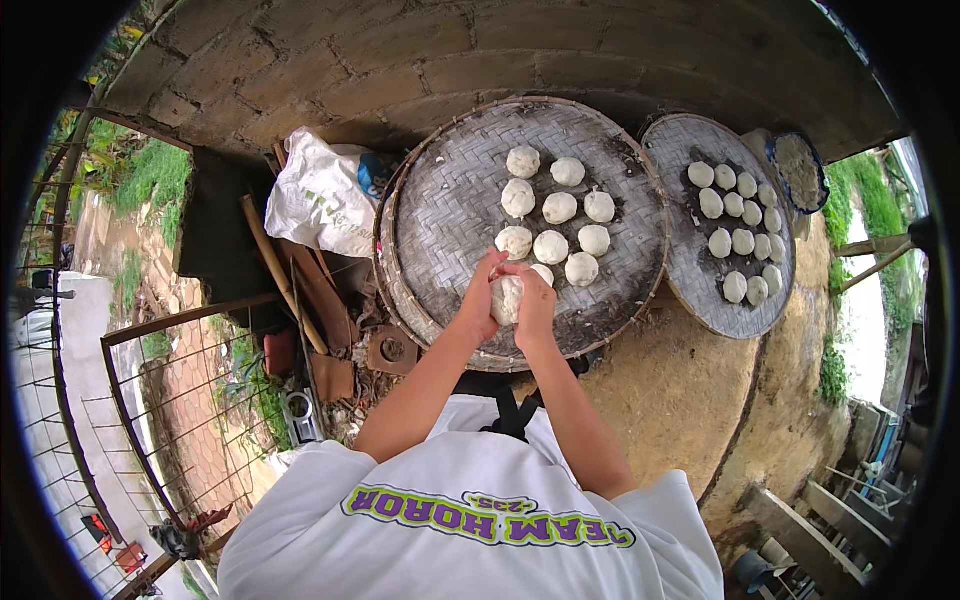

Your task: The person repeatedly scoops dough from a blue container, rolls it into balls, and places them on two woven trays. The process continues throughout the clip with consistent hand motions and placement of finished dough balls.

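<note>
Left hand and right hand: both cupping, pressing one white dough ball between palms, over near rim of large woven bamboo tray. Nine shaped dough balls lying on that tray. Smaller woven tray at right, carrying more balls. White sack lying left.

I see pale white round dough balls on a grey-brown woven bamboo tray with a herringbone weave. My white cotton shirt shows purple and green lettering. Crumpled white plastic sack, brown brick wall.
</note>
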{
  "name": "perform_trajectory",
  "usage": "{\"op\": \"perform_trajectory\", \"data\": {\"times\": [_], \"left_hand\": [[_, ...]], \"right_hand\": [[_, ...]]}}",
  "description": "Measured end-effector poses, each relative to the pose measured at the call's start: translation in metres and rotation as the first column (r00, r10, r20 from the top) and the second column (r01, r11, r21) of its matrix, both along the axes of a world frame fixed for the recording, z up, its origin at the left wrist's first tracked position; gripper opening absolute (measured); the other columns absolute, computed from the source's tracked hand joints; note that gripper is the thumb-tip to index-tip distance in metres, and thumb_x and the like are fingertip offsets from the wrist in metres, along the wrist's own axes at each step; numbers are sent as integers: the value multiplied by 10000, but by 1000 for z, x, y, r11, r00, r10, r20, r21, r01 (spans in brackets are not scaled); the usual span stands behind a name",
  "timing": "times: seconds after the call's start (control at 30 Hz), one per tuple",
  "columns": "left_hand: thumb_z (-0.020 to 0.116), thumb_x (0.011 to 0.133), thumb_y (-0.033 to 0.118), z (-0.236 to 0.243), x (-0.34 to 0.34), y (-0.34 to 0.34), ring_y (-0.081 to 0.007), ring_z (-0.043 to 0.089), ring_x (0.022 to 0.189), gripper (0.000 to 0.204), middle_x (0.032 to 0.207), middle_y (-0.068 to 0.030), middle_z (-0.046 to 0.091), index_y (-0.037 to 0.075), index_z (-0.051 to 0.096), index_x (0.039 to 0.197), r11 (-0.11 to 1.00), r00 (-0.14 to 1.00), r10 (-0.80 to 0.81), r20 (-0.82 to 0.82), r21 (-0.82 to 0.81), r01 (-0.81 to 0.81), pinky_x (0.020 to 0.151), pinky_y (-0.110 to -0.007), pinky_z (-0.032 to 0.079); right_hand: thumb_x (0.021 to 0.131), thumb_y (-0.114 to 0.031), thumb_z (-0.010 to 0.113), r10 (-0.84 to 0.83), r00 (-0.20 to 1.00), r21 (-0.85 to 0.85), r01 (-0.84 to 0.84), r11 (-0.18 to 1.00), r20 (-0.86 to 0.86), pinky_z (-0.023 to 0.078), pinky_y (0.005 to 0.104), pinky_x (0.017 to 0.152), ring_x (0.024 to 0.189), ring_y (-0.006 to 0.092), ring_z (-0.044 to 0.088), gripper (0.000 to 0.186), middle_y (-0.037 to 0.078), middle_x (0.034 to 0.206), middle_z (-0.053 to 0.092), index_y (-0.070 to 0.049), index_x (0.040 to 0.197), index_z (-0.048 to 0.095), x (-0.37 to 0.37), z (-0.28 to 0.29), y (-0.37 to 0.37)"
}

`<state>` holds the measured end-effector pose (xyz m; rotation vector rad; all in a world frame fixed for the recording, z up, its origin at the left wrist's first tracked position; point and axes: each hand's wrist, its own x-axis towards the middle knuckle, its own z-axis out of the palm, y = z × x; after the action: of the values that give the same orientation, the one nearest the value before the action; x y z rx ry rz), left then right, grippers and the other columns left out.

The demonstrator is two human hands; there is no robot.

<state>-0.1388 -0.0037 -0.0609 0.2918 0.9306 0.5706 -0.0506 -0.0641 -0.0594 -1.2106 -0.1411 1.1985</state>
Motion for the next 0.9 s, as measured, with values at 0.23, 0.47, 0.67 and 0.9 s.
{"op": "perform_trajectory", "data": {"times": [0.23, 0.47, 0.67, 0.9], "left_hand": [[404, 1087, 411, -5, -24, 14, -259, 627, 1203, 449, 1275, -89, 664, 60, 572, 1312, 967, 976, 206, 75, -169, -191, 1092, -444, 457], [564, 1060, 396, -24, -18, 68, -198, 580, 1225, 451, 1301, -104, 643, 25, 570, 1316, 887, 915, 199, -351, 462, -16, 1062, -376, 449], [678, 981, 288, -94, -9, 137, -197, 686, 920, 306, 1050, -80, 674, 28, 638, 1136, 961, 970, 182, -159, 237, -142, 813, -332, 565], [722, 937, 226, -177, 51, 247, -116, 622, 895, 225, 1005, -14, 678, 52, 693, 1077, 918, 944, 279, -179, 338, -207, 764, -275, 500]], "right_hand": [[1074, -236, 461, 49, 903, 153, -125, 980, 426, 443, 363, 1089, 1249, 227, 589, 406, 133, 1292, 646, 18, 1373, 564, -24, -10, 21], [1054, -328, 463, -197, 904, -71, 184, 980, -379, 393, 378, 1130, 1323, 219, 526, 533, 113, 1435, 544, -74, 1520, 415, -42, -19, 67], [1066, -336, 480, 120, 992, 70, -117, 991, -42, 351, 416, 1171, 1456, 294, 405, 652, 156, 1596, 365, -58, 1618, 270, -12, -51, 100], [1066, -352, 534, 64, 997, -132, -58, 990, 44, 465, 412, 1046, 1296, 311, 597, 514, 188, 1418, 585, 13, 1428, 518, 47, -85, -42]]}}
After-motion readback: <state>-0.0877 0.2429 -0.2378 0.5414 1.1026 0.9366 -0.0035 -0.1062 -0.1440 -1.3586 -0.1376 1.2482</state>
